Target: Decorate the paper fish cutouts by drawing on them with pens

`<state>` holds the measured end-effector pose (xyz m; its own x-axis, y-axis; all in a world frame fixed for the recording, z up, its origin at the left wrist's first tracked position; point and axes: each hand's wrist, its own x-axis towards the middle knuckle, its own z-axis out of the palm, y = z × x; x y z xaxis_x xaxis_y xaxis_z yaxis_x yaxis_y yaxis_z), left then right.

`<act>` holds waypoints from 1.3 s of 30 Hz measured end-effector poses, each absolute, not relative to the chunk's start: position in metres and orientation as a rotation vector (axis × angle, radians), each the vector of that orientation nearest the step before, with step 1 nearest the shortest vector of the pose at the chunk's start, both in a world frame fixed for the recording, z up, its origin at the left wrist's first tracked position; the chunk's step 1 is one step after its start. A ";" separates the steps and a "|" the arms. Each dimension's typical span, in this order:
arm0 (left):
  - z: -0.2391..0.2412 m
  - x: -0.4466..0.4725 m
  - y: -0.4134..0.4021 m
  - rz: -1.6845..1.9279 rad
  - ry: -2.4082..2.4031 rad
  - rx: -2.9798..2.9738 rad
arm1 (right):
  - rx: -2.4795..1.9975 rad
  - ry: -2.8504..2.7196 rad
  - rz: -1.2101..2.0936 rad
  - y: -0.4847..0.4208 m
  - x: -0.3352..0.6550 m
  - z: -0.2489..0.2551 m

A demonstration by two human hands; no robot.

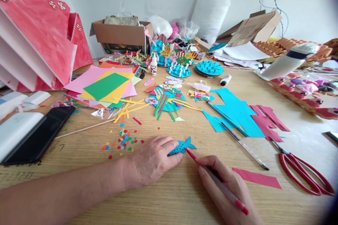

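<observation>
A small blue paper fish (182, 147) with dark dots lies on the wooden table. My left hand (157, 158) grips its head end, fingers over the top and thumb along the lower edge, hiding part of it. In my right hand (224, 182) is a red pen (224, 186), held tilted with its tip at the fish's body near the tail. Loose coloured paper dots (125, 140) are scattered left of my left hand. To the right of the fish lie another pen (245, 146), a dark red paper strip (257, 178) and red-handled scissors (303, 172).
Blue paper offcuts (235, 112) lie at the right, near a white bottle (287, 61). Beyond my hands sits a blue disc (169, 107) with paper fish and strips. Coloured sheets (108, 86) and a black phone (42, 135) are at the left. Glue bottles (154, 65) stand farther back.
</observation>
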<state>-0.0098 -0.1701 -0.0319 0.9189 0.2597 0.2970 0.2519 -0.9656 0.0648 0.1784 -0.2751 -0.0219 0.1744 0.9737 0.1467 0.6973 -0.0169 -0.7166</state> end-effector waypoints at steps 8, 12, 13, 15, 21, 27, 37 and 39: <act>-0.031 -0.010 -0.171 0.455 0.416 3.049 | -1.803 -1.541 0.523 -0.277 0.175 -0.020; -0.032 -0.010 -0.171 0.467 0.424 3.047 | -1.822 -1.474 0.561 -0.278 0.170 -0.017; -0.032 -0.010 -0.171 0.476 0.425 3.045 | -1.816 -1.470 0.570 -0.278 0.169 -0.017; -0.032 -0.010 -0.170 0.468 0.416 3.045 | -1.813 -1.461 0.572 -0.277 0.170 -0.017; -0.029 -0.009 -0.170 0.474 0.412 3.053 | -1.799 -1.525 0.560 -0.276 0.173 -0.019; -0.029 -0.010 -0.170 0.450 0.413 3.045 | -1.806 -1.426 0.552 -0.276 0.168 -0.016; -0.027 -0.010 -0.170 0.434 0.408 3.051 | -1.803 -1.444 0.598 -0.278 0.170 -0.018; -0.027 -0.010 -0.170 0.436 0.415 3.054 | -1.799 -1.446 0.600 -0.278 0.170 -0.018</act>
<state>-0.0095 -0.1698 -0.0265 0.9252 0.2655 0.2711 0.2574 -0.9641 0.0658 0.1700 -0.2777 -0.0177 0.2559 0.9626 0.0888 0.6171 -0.0920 -0.7815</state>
